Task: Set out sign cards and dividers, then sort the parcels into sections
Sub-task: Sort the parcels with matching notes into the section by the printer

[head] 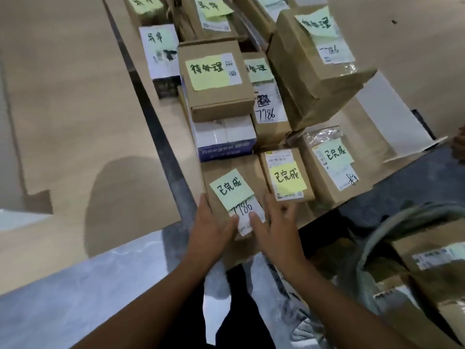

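1. The near parcel (226, 197) under both hands is matt brown cardboard; it carries a pale green paper note (231, 188) and a white paper label marked 7786.
2. The white box (226, 139) has a smooth, slightly glossy printed finish.
3. The far-right parcel (327, 159) shows crinkled clear plastic film.
4. The table (161, 127) has a matt tan top and a dark metal-looking edge strip.

Left hand (214, 222) and right hand (276, 226) reach forward, fingers spread

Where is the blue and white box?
In the head view, the blue and white box sits mid-table, under a brown box with a yellow note and just beyond the parcel both hands touch.
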A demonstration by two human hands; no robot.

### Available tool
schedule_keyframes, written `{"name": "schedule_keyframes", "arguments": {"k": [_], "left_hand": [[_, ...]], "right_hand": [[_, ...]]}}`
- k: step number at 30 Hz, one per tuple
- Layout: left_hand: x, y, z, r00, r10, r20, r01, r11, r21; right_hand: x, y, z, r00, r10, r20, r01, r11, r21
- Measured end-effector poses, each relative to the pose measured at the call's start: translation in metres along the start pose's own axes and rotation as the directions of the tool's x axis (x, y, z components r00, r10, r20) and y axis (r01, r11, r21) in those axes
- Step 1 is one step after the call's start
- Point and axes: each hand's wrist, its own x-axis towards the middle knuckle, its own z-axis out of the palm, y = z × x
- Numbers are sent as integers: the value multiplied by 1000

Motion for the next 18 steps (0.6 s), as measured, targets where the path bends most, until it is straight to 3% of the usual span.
{"name": "schedule_keyframes", "arguments": {"k": [5, 12, 16, 18], "left_hand": [[0, 0, 20, 998, -26, -48, 20, 992, -125], [-62, 16, -9, 986, 9, -168, -56, 960, -274], [-119, 19, -59, 936, -20, -352, -84, 957, -277], [-141, 19, -96, 882, -21, -471, -116, 959, -258]], "right_hand": [[18, 15, 3, 992, 28, 123, -29, 1000, 9], [-13, -7, -32, 954, -216, 207, 205, 976, 75], [-32, -63, -36, 812, -532, 240, 518, 847, 124], [-40, -108, -27, 744, -626, 235, 599, 780, 179]]}}
